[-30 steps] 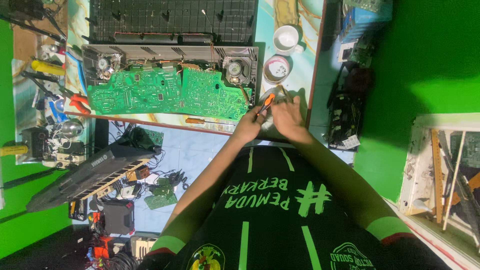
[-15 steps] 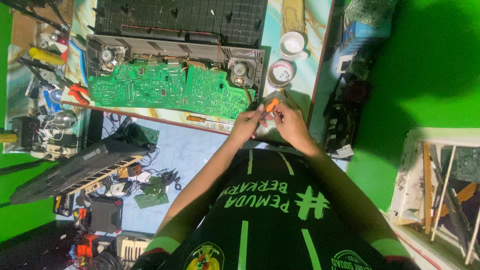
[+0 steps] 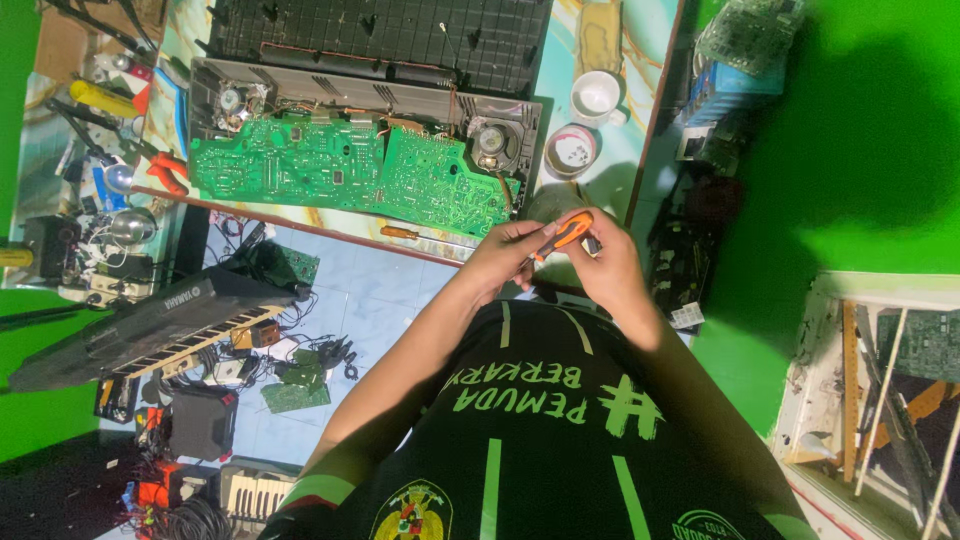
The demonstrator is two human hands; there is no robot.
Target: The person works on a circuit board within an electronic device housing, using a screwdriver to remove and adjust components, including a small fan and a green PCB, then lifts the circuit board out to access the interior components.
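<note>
Orange-handled screwdriver (image 3: 563, 235) between both hands (mug (image 3: 598, 97) looks empty)

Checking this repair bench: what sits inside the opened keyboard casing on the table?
Inside the opened keyboard casing lie green circuit boards, wiring and a round speaker at each end. Whatever is under the boards is covered.

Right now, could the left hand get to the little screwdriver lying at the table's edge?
Probably yes. The small screwdriver lies bare near the table's edge, just beyond the left hand, with nothing between. But both hands grip the orange tool, so the left must let go first.
</note>
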